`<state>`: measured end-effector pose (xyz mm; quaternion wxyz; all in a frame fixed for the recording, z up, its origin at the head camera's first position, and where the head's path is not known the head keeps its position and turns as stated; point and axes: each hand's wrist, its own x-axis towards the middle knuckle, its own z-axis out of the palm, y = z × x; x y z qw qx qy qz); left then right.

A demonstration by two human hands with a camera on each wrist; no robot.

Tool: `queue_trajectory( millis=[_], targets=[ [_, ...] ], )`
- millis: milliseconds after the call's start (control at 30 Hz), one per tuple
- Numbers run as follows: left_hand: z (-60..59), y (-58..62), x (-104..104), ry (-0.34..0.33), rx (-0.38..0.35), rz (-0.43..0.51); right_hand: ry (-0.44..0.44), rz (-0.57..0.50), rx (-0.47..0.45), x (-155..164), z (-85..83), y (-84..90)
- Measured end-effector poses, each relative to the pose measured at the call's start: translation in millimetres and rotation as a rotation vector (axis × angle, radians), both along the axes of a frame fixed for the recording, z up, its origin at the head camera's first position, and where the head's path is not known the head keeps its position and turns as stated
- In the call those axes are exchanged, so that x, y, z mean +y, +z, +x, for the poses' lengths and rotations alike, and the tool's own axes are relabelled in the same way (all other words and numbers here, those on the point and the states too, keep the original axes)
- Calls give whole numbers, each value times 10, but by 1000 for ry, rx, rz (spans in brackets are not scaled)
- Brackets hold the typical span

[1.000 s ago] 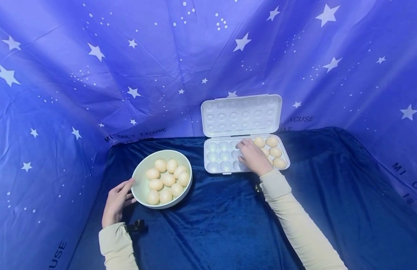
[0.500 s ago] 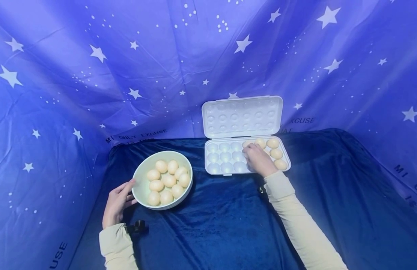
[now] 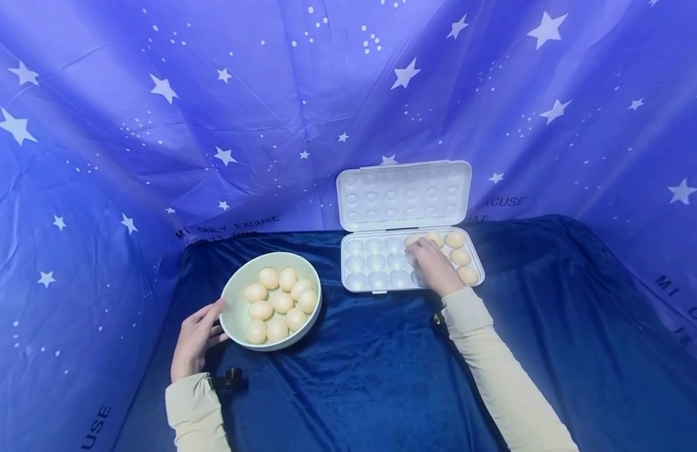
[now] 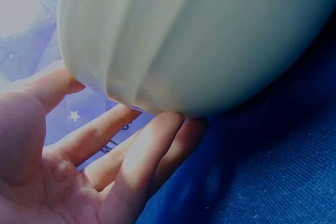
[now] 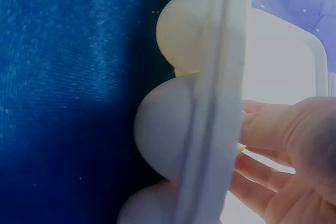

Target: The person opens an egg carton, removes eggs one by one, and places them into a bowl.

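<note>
Left hand [image 3: 194, 336]: fingers straight, cupping the near-left wall of the pale green bowl [image 3: 233, 314], which holds nine eggs [image 3: 277, 303] on the dark blue cloth [image 3: 359, 376]. Right hand [image 3: 434, 266]: lies over the right-middle cups of the open white egg tray [image 3: 356, 280], right of the bowl; whether my fingers hold an egg I cannot tell. Further eggs sit at the tray's right end [image 3: 460, 257].
</note>
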<state>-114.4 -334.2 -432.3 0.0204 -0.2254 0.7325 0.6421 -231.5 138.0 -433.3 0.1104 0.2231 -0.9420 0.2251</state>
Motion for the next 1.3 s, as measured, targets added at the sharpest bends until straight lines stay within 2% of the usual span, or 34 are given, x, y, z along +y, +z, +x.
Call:
queue_trajectory(
  millis=[233, 567, 900, 1300],
  targets=[
    [2, -2, -6, -4, -6, -4, 0, -22, -17, -22, 39, 74],
    [-23, 21, -6, 1, -7, -20, 21, -20, 76, -154, 82, 186],
    [1, 7, -5, -5, -2, -6, 62, -56, 109, -438, 188, 265],
    [-8, -3, -22, -10, -14, 6, 122, -62, 117, -830, 228, 360]
  ],
)
